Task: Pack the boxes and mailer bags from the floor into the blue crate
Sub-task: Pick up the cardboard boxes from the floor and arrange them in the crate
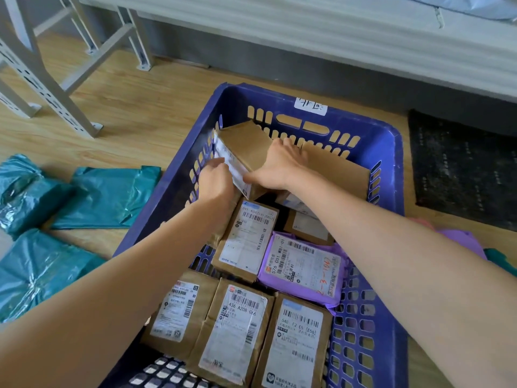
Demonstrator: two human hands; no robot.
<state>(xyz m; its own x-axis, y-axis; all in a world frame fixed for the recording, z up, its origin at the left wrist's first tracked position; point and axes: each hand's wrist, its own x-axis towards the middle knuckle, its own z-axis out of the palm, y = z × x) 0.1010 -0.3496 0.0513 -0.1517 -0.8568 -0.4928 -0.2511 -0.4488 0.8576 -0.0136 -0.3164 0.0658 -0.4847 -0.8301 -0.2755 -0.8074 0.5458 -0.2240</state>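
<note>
A blue crate (pixel 386 152) stands on the wooden floor and holds several labelled cardboard boxes and a purple mailer bag (pixel 302 268). Both hands grip one tilted cardboard box (pixel 243 145) in the crate's far left corner. My left hand (pixel 215 182) holds its labelled near end, and my right hand (pixel 277 166) presses on its top right edge. Another flat cardboard box (pixel 341 170) lies behind my right hand. Three teal mailer bags (pixel 103 197) lie on the floor left of the crate.
A grey metal rack's legs (pixel 42 85) stand at the far left. A dark mat (pixel 464 166) lies right of the crate. A grey ledge (pixel 335 32) runs along the back. Purple and teal bags (pixel 470 245) peek out under my right forearm.
</note>
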